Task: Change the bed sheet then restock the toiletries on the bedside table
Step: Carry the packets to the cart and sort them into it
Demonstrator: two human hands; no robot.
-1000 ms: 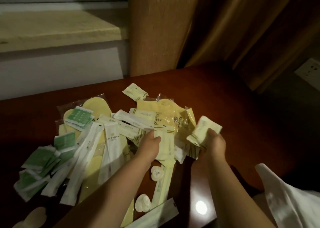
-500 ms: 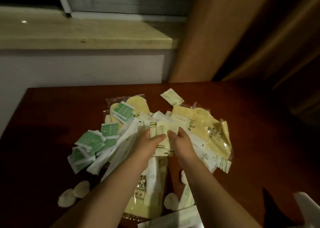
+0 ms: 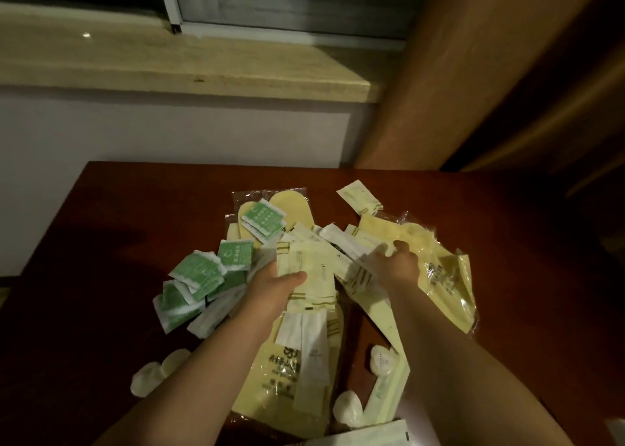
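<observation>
Toiletry packets are heaped mid bedside table (image 3: 507,242). Left hand (image 3: 274,285) grips a stack of cream sachets (image 3: 311,276), thumb curled over the top. Right hand (image 3: 394,263), just right of that stack, has fingers curled into loose white packets (image 3: 351,242); can't tell if it's actually holding one. Green sachets (image 3: 199,276) lie left of the stack, round soaps (image 3: 382,359) near the table's front edge.

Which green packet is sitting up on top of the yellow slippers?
The far green packet, lying alone on the yellow slipper pack at the back of the pile. The other green packets sit bunched lower down, beside the left hand.
</observation>
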